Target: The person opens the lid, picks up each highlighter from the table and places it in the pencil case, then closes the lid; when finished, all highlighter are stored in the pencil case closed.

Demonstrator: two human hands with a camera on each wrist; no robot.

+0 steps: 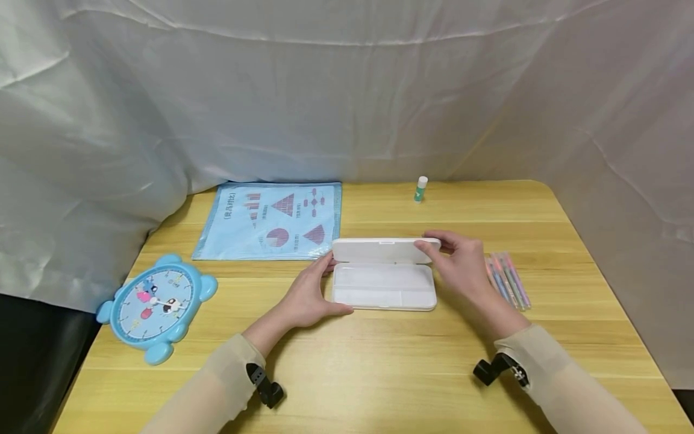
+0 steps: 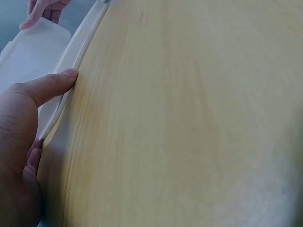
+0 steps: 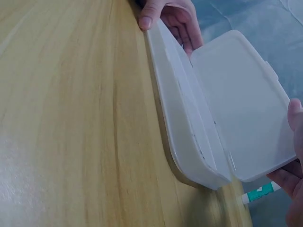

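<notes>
A white plastic pencil case (image 1: 382, 278) lies on the table with its lid (image 1: 379, 251) raised at the back. Low dividers split its inside into compartments. My left hand (image 1: 308, 296) grips the case's left end, thumb on the front edge and fingers around toward the rear corner. At the lid's right corner, my right hand (image 1: 462, 265) pinches the panel, with the thumb on its inner face and the fingers behind. In the right wrist view the lid (image 3: 244, 109) leans back from the base (image 3: 189, 142), and both hands are on the case.
Right of the case lies a bundle of coloured pens (image 1: 508, 281). A glue stick (image 1: 420, 189) stands upright near the back edge. At the back left is a blue printed pouch (image 1: 255, 241); a blue toy clock (image 1: 130, 313) lies at the left. Grey cloth (image 1: 347, 108) hangs behind the table.
</notes>
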